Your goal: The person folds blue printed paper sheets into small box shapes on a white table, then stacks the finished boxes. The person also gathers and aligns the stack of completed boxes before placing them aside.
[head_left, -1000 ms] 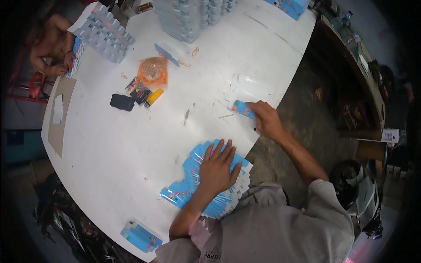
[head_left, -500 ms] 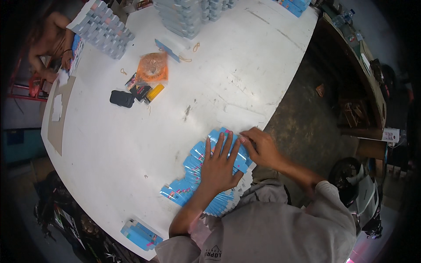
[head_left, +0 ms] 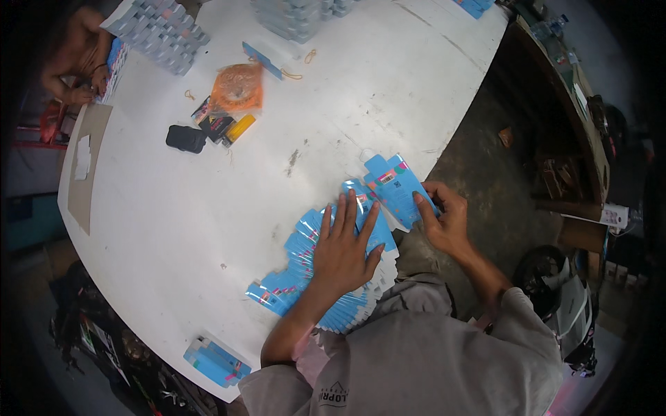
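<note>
Your left hand [head_left: 343, 246] lies flat, fingers spread and released, pressing palm-down on the fanned stack of flat blue cartons [head_left: 305, 277] that curves along the near edge of the white table [head_left: 173, 229]; it grips nothing, only weighs the fan down. Your right hand [head_left: 444, 222] pinches the top blue carton [head_left: 397, 186] at the fan's far end, thumb on the printed face and the other fingers curled around its right edge, so that this carton juts out past the rest, tilted toward the table's right rim. The two hands sit near each other, with the stack running from under your left palm down toward your body, where its lower end overlaps the table edge above your grey shirt. Farther left along the near rim rests a small bundle of blue cartons [head_left: 215, 360], well apart from the fan. Out toward the middle of the table lie a black pouch [head_left: 186, 139], a yellow lighter-shaped item [head_left: 239, 129] and an orange plastic bag [head_left: 238, 87]. At the far left corner another person's hand [head_left: 73, 69] works beside a block of grey-white boxes [head_left: 159, 35], and more stacked boxes [head_left: 291, 17] stand at the far edge.
</note>
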`<action>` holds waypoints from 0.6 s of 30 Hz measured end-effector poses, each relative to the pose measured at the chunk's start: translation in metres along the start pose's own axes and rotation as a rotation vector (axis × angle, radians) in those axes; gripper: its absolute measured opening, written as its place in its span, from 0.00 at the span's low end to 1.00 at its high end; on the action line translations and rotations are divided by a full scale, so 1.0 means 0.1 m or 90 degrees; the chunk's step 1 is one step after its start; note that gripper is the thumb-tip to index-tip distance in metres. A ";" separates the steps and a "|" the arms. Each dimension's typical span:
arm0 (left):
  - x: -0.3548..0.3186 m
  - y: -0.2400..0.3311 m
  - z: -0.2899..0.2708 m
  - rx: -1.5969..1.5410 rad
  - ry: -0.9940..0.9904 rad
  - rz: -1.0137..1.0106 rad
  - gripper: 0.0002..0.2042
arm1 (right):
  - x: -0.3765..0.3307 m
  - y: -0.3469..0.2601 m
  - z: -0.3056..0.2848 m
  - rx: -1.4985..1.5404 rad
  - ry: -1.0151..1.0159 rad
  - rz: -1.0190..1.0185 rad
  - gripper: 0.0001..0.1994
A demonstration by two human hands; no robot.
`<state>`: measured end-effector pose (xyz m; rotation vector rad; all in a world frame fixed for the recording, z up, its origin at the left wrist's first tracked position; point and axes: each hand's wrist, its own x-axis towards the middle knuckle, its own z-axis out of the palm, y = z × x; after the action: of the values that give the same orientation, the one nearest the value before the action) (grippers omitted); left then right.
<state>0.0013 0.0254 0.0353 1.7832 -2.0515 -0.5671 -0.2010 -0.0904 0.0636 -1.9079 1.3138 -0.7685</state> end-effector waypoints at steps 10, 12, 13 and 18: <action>-0.01 -0.01 0.05 -0.033 -0.007 0.006 0.23 | -0.05 -0.11 -0.02 -0.043 0.015 -0.034 0.08; -0.01 0.01 0.04 -0.045 0.008 -0.004 0.21 | -0.05 -0.09 -0.02 -0.025 0.007 -0.048 0.09; -0.01 0.02 0.03 -0.051 0.015 -0.009 0.20 | -0.06 -0.10 -0.02 -0.031 -0.001 -0.047 0.09; 0.00 0.01 0.06 0.038 0.064 0.041 0.19 | -0.07 -0.09 0.00 -0.014 -0.011 -0.055 0.09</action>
<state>-0.0024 0.0255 0.0304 1.7348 -2.0686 -0.3940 -0.1979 -0.0817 0.0702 -1.9950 1.2404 -0.7825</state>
